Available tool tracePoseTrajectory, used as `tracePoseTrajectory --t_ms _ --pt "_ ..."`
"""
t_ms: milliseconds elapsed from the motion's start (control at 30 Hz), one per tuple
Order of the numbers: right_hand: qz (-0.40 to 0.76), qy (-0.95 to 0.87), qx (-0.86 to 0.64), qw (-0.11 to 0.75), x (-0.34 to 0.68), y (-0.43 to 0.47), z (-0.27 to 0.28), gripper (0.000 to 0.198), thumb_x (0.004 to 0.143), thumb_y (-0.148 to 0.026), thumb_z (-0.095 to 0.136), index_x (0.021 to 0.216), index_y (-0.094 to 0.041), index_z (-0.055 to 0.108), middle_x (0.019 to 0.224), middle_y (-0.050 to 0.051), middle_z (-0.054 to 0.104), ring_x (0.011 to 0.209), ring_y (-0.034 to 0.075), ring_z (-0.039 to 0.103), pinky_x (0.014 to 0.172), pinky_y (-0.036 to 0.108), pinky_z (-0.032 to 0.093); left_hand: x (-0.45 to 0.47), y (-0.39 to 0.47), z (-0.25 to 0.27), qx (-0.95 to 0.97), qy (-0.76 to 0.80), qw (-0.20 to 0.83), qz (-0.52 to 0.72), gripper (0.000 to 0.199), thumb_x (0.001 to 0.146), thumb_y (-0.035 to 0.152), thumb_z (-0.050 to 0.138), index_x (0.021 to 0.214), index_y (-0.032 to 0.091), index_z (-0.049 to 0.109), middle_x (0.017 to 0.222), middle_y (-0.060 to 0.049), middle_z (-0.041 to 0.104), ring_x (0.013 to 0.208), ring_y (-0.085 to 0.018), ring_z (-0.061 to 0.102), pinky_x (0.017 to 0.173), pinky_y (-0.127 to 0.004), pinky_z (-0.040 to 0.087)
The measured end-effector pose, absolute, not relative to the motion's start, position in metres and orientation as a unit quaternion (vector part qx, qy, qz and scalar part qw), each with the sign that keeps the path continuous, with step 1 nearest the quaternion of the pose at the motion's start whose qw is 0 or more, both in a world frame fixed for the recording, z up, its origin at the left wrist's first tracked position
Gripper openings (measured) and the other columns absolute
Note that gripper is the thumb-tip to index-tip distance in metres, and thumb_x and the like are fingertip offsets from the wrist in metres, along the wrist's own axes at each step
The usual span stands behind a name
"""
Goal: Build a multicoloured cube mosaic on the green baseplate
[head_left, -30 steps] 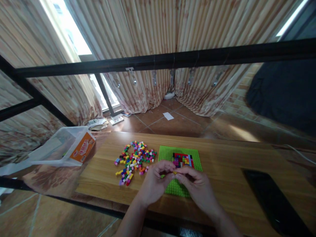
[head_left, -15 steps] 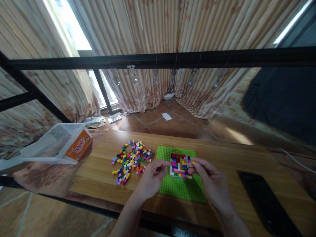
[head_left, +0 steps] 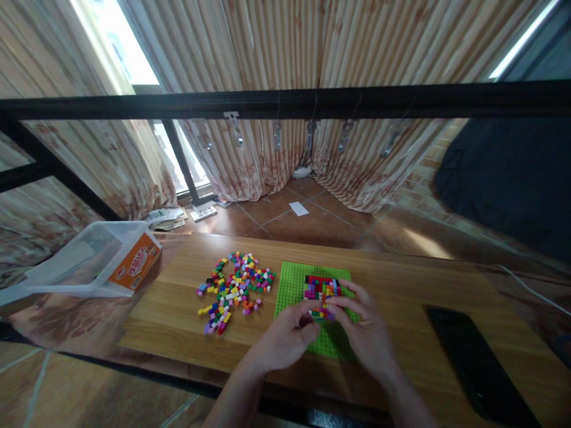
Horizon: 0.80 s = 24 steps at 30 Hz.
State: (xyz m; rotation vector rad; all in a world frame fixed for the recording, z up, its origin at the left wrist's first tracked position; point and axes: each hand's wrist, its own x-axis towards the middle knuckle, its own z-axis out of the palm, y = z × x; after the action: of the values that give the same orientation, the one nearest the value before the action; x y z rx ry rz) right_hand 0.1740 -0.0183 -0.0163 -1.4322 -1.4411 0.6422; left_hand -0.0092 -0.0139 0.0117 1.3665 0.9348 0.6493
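A square block of many-coloured toy bricks [head_left: 322,286] sits on a green studded baseplate [head_left: 289,284]. At its lower left edge is my left hand [head_left: 288,337], thumb and forefinger curled together; whatever is between them is hidden. My right hand [head_left: 366,324] reaches over the block's right side, thumb and forefinger tips close together on its lower part, other fingers stretched along its right edge. I cannot make out a brick between those tips. Both hands cover part of the block. Left of the baseplate lies a spread of loose small bricks [head_left: 236,285].
The wooden tabletop [head_left: 173,297] carries a black phone-like slab [head_left: 477,362] at the right. A clear plastic bin [head_left: 96,261] with an orange label stands at the left. Beyond the table are a dark metal rail [head_left: 267,104], curtains [head_left: 276,47] and tiled floor.
My right hand has moved left and down onto the block; the small yellow brick seen in its fingertips is now out of sight. My left hand has shifted slightly right and lower.
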Motion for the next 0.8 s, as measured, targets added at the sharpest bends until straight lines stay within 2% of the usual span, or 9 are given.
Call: tracePoseTrajectory --t_ms 167,367,533,800 --pt "0.250 -0.578 -0.611 0.479 0.170 -0.020 -0.028 0.016 0.082 -0.045 0.069 0.085 -0.033 0.079 0.133 0.005 0.059 0.126 0.029 0.051 0.110 0.056 0.035 -0.004 -0.016 0.011 0.610 0.378 0.647 0.257 0.050 0.081 0.012 0.049 0.129 0.018 0.058 0.060 0.007 0.038 0.052 -0.008 0.030 0.048 -0.020 0.023" --pt "0.324 -0.503 -0.613 0.516 0.165 -0.020 -0.034 0.017 0.076 -0.044 0.073 0.082 -0.029 0.080 0.127 0.008 0.063 0.118 0.030 0.058 0.101 0.050 0.047 -0.002 -0.018 0.009 0.631 0.370 0.635 0.249 0.056 0.082 0.011 0.047 0.138 0.019 0.050 0.061 0.007 0.039 0.053 -0.009 0.031 0.049 -0.022 0.024" --pt "0.343 -0.473 -0.623 0.521 0.158 -0.020 -0.036 0.020 0.076 -0.046 0.072 0.080 -0.027 0.079 0.124 0.009 0.062 0.120 0.031 0.057 0.102 0.050 0.046 -0.003 -0.018 0.010 0.637 0.375 0.629 0.241 0.056 0.082 0.012 0.047 0.138 0.017 0.050 0.061 0.007 0.039 0.053 -0.010 0.031 0.049 -0.022 0.024" --pt "0.203 -0.575 -0.624 0.489 0.162 -0.024 -0.033 0.022 0.085 -0.046 0.064 0.084 -0.028 0.078 0.124 0.009 0.062 0.114 0.028 0.058 0.099 0.049 0.046 -0.002 -0.019 0.011 0.598 0.362 0.670 0.249 0.058 0.079 0.010 0.050 0.136 0.018 0.051 0.061 0.008 0.040 0.053 -0.009 0.032 0.051 -0.022 0.025"
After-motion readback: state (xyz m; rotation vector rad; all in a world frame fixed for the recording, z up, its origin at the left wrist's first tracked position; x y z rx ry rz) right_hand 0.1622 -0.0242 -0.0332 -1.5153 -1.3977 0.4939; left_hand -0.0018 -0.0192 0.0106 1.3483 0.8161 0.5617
